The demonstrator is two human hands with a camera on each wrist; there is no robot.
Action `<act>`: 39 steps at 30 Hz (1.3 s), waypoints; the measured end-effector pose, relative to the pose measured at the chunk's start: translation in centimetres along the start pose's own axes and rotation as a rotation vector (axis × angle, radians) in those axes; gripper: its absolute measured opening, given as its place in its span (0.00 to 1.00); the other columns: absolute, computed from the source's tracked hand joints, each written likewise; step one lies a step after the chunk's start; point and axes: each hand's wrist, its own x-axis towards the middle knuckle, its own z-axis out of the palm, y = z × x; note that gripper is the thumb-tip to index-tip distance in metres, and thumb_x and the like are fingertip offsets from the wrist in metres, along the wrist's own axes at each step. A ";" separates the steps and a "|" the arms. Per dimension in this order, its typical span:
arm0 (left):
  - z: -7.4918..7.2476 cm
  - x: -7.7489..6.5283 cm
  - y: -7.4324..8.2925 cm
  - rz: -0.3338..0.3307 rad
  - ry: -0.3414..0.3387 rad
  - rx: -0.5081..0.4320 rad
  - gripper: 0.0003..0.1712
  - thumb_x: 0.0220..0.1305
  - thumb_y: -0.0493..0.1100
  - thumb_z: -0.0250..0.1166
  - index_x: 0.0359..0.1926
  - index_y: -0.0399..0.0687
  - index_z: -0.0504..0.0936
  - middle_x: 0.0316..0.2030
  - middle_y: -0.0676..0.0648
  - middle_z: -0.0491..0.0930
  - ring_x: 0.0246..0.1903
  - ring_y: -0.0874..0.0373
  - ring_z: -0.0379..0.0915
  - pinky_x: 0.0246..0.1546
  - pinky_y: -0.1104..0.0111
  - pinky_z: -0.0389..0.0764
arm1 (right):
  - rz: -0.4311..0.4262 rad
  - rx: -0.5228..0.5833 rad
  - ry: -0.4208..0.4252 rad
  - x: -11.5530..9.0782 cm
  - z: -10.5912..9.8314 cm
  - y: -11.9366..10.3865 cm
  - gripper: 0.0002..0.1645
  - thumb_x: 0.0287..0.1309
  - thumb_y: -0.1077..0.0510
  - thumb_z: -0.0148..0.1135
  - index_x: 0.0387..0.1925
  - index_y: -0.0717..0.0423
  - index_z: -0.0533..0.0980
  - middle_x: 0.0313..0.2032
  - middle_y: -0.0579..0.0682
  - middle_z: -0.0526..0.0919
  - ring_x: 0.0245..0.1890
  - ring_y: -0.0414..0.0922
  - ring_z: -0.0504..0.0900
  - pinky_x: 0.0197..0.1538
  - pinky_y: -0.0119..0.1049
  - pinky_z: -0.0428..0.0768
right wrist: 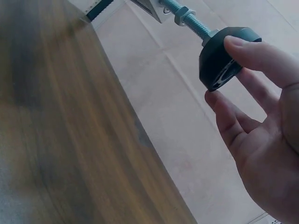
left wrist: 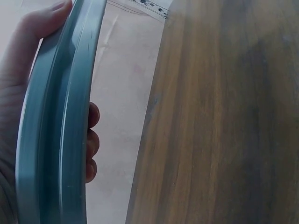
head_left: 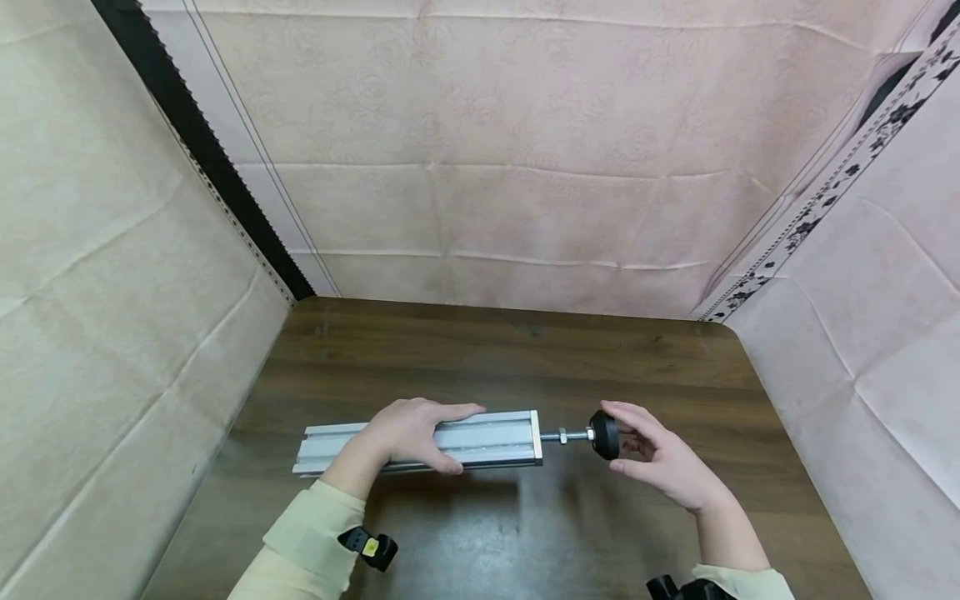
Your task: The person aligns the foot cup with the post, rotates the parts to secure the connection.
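My left hand (head_left: 405,429) grips a silver aluminium profile (head_left: 491,432) with grooves along its length, thumb on the near side. In the left wrist view, several fingertips (left wrist: 92,142) wrap past the profile's far edge. From the profile's right end plate a threaded rod (head_left: 552,436) sticks out, carrying a hex nut (right wrist: 183,16). At the rod's outer end sits a round black levelling foot (head_left: 604,435). My right hand (head_left: 660,457) pinches that foot by its rim between thumb and fingers. The foot's hollow underside partly shows in the right wrist view.
Below the profile lies a brown wood-grain table (head_left: 600,533), with a shadow on it. Pale cloth hangs behind (head_left: 525,208) and on both sides. Black wrist-camera mounts (head_left: 378,550) are strapped at both sleeves.
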 end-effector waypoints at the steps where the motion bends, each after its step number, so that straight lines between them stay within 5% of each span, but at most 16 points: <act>1: 0.0 0.0 0.0 0.002 -0.002 0.000 0.47 0.42 0.70 0.66 0.66 0.84 0.59 0.49 0.58 0.77 0.34 0.64 0.69 0.31 0.67 0.70 | 0.006 -0.011 0.011 0.0 0.0 0.0 0.42 0.51 0.69 0.66 0.68 0.54 0.61 0.62 0.53 0.61 0.51 0.38 0.74 0.50 0.27 0.71; 8: -0.3 0.0 0.3 -0.001 -0.015 -0.007 0.47 0.42 0.70 0.66 0.66 0.83 0.59 0.53 0.56 0.76 0.37 0.64 0.71 0.33 0.65 0.71 | 0.081 -0.008 0.063 0.2 0.3 0.5 0.34 0.57 0.66 0.61 0.66 0.58 0.64 0.50 0.54 0.73 0.40 0.40 0.78 0.39 0.33 0.76; 14: -0.2 0.1 0.3 -0.003 -0.013 -0.004 0.47 0.42 0.70 0.66 0.66 0.83 0.59 0.52 0.56 0.77 0.36 0.64 0.70 0.33 0.66 0.71 | 0.147 0.006 0.071 0.2 0.3 0.5 0.32 0.61 0.58 0.59 0.66 0.54 0.64 0.52 0.59 0.75 0.44 0.39 0.78 0.40 0.35 0.76; 20: -0.1 0.1 0.1 -0.004 -0.014 -0.002 0.47 0.42 0.70 0.66 0.66 0.84 0.58 0.52 0.57 0.76 0.37 0.64 0.71 0.34 0.66 0.71 | 0.101 -0.018 0.011 -0.4 0.1 0.5 0.46 0.51 0.64 0.68 0.70 0.52 0.57 0.62 0.57 0.63 0.52 0.38 0.73 0.47 0.32 0.73; 27: -0.1 0.0 0.0 0.001 -0.009 0.007 0.47 0.42 0.71 0.66 0.66 0.83 0.59 0.52 0.57 0.77 0.36 0.64 0.70 0.32 0.66 0.70 | 0.016 -0.016 0.059 -0.1 0.4 0.6 0.40 0.51 0.68 0.66 0.66 0.55 0.64 0.59 0.53 0.66 0.50 0.39 0.75 0.48 0.28 0.73; 34: -0.2 0.0 0.1 0.001 -0.011 0.002 0.47 0.41 0.71 0.66 0.66 0.83 0.60 0.53 0.57 0.76 0.39 0.64 0.72 0.34 0.66 0.71 | 0.106 -0.012 0.132 0.2 1.0 0.4 0.30 0.61 0.61 0.58 0.64 0.59 0.66 0.47 0.51 0.75 0.37 0.39 0.76 0.36 0.35 0.77; 39: -0.3 -0.1 0.1 0.005 -0.014 -0.002 0.47 0.42 0.71 0.66 0.66 0.83 0.59 0.54 0.57 0.76 0.38 0.64 0.71 0.35 0.66 0.71 | 0.079 0.026 0.082 0.1 0.5 0.5 0.35 0.61 0.61 0.59 0.68 0.58 0.60 0.56 0.54 0.71 0.48 0.38 0.75 0.46 0.31 0.74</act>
